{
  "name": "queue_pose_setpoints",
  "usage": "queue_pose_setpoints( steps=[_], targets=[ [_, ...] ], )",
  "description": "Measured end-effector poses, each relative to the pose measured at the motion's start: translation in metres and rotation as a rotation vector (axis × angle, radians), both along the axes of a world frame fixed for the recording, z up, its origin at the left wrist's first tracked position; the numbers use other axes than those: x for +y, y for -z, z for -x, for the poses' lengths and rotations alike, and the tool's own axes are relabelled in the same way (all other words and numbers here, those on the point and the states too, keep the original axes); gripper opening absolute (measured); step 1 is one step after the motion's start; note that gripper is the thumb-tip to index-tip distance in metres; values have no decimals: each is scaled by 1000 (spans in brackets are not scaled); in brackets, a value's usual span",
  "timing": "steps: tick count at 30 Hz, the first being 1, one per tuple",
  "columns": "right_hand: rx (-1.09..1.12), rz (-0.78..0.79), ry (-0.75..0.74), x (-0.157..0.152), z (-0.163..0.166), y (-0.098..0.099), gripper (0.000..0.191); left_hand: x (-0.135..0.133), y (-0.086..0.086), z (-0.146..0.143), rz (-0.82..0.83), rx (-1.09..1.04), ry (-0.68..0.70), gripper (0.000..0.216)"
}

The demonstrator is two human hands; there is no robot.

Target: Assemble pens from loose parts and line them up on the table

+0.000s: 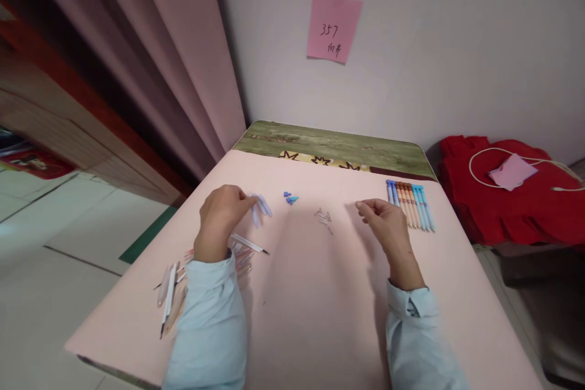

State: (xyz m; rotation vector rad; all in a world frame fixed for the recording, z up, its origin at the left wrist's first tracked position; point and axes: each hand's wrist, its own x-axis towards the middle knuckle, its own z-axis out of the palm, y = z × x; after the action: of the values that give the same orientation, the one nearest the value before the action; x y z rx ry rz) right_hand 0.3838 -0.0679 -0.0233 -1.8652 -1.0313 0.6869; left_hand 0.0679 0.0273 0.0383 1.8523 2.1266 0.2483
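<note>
My left hand is closed, thumb and finger pinched at the top of a pale blue pen barrel; similar barrels lie right beside it. Under and left of that wrist are white refills with dark tips and clear pinkish barrels. Blue pen caps sit near the middle. A little pile of small clear and grey pen parts lies between the hands. My right hand is raised over the table, fingertips pressed together; whatever they may hold is too small to see.
A row of assembled pens, blue, brown-capped and light blue, lies at the table's right. More refills and barrels lie at the left edge. The pink-covered table meets a wall; a red-covered stool with a cable stands right.
</note>
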Motion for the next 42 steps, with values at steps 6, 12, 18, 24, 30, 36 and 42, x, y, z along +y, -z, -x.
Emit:
queue_pose_setpoints(
  steps=[6, 12, 18, 24, 30, 36, 42],
  targets=[
    [428, -119, -287, 3, 50, -17, 41, -12, 9, -53, -82, -843, 176, 33],
    [573, -137, -365, 3, 74, -17, 36, -26, 17, -94, 15, -994, 295, 28],
    [505, -178, -217, 8, 41, -8, 36, -21, 24, -93, -43, -1001, 292, 24],
    [397, -209, 37, 6, 3, -1, 47, -15, 46, -97, -76, -292, 426, 6],
    [381, -199, 17, 6, 3, -2, 46, -27, 46, -104, 59, 80, 621, 16],
    [419, -179, 7, 5, 6, -1, 46, -43, 27, -112, 180, 89, 809, 17],
    [375, -188, 6, 3, 7, 0, 46, -12, 16, -49, 22, 199, 334, 23]
  ],
)
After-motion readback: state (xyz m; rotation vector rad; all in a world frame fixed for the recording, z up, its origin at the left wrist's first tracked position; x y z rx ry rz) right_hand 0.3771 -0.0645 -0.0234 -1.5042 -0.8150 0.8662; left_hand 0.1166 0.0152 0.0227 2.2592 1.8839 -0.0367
